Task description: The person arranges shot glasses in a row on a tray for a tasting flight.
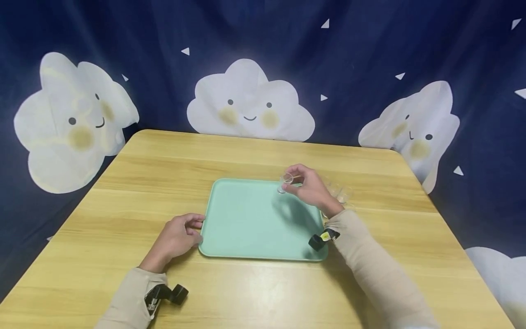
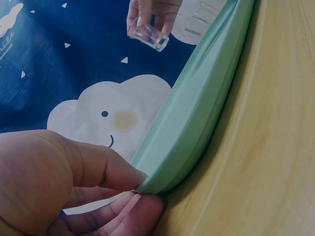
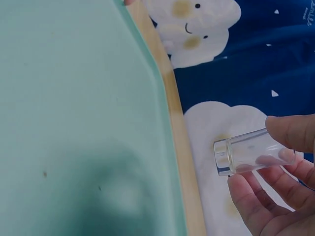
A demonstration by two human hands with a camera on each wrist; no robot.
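Beige-sleeved, the right hand pinches a clear cup just right of centre, held above the far edge of a mint-green tray. The left hand, lower left of centre, grips the tray's left rim between thumb and fingers. Right of the tray, partly hidden, more cups rest on the wooden table; a navy curtain fills the upper frame.

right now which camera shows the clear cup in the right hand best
The right wrist view: the clear cup is large there, its thick base in plain sight. The head and left wrist views show it much smaller.
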